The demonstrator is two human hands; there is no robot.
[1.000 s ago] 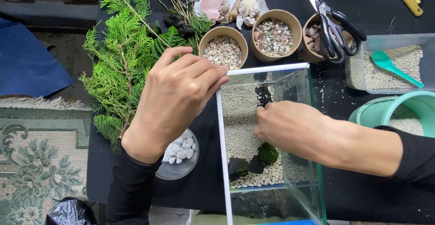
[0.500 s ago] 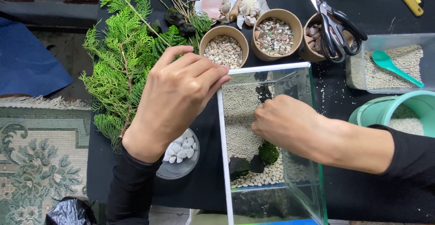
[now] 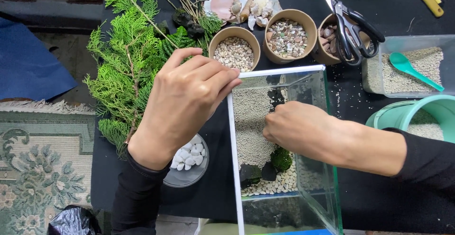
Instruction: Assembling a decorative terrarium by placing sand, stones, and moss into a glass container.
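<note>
A clear glass tank [image 3: 279,70] with white edges stands on the black table, floored with pale sand [image 3: 249,121], pebbles, dark stones and a clump of green moss [image 3: 281,159]. My left hand [image 3: 182,100] rests on the tank's top left corner, fingertips on the rim. My right hand [image 3: 298,128] reaches down inside the tank from the right, fingers curled over the sand near a dark stone [image 3: 276,97]; whether it holds anything is hidden.
Green conifer sprigs [image 3: 128,59] lie left of the tank. Behind stand paper cups of gravel [image 3: 234,50] [image 3: 289,35], scissors [image 3: 348,26] on a third cup, and shells [image 3: 237,5]. A sand tub with a green spoon [image 3: 410,67] and a teal bucket [image 3: 422,114] sit right. White pebbles fill a small dish [image 3: 189,157].
My right hand has shifted slightly left and deeper into the tank over the sand. My left hand keeps its place on the corner.
</note>
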